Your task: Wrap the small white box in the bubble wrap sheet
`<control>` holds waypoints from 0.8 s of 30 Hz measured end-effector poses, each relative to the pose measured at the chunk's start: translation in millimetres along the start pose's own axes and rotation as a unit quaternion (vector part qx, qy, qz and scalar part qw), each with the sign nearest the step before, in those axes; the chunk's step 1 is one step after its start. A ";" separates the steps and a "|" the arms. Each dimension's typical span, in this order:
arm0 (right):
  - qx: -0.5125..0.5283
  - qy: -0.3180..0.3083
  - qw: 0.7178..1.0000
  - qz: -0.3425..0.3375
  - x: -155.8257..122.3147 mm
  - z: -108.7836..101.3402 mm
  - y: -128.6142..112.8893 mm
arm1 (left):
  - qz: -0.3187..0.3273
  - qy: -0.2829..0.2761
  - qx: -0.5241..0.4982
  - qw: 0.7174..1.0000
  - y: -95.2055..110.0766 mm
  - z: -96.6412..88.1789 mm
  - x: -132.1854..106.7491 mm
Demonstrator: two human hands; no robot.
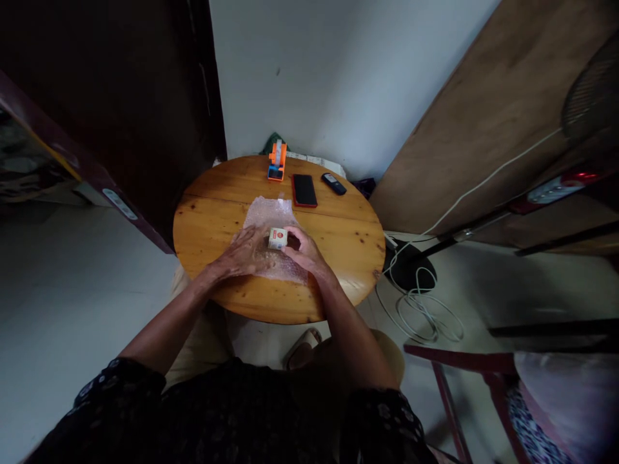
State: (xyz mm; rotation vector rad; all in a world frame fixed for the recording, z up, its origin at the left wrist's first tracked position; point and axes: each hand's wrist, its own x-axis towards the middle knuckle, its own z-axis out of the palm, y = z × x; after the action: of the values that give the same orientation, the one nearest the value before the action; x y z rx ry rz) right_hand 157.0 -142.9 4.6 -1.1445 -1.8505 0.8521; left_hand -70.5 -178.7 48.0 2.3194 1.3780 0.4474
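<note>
Seen from above, a round wooden table [338, 245], with a sheet of bubble wrap [268, 212] reaching forward from under both hands. On the wrap, left hand [244, 252] flat and spread, right hand [304, 252] curled, fingertips gripping a small white box [277, 238]. Sits between the hands, apparently touching both, nearly cubic, red-marked face toward the wearer.

Black short-sleeved top [242, 412] (small pale dots along the cuffs [116, 377]), forearms [167, 325] bare below it.
</note>
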 end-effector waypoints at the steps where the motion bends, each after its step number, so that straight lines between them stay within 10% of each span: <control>1: -0.009 0.001 1.000 0.000 -0.3 0.1 -0.7 | 0.005 0.007 0.009 1.000 0.3 -3.9 -5.1; 9: -0.052 -0.003 0.999 0.005 -0.2 -0.3 -2.9 | 0.085 -0.005 0.093 0.992 7.6 -0.4 -45.7; 24: -0.028 0.006 0.999 0.015 -1.7 0.3 -6.8 | 0.096 0.092 0.082 0.988 14.4 12.7 -31.0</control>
State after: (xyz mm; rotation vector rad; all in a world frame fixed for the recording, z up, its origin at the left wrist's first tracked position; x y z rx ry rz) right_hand 154.5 -147.0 9.7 -1.2131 -1.8618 0.8127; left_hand -68.1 -214.7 42.0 2.6158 1.3227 0.6418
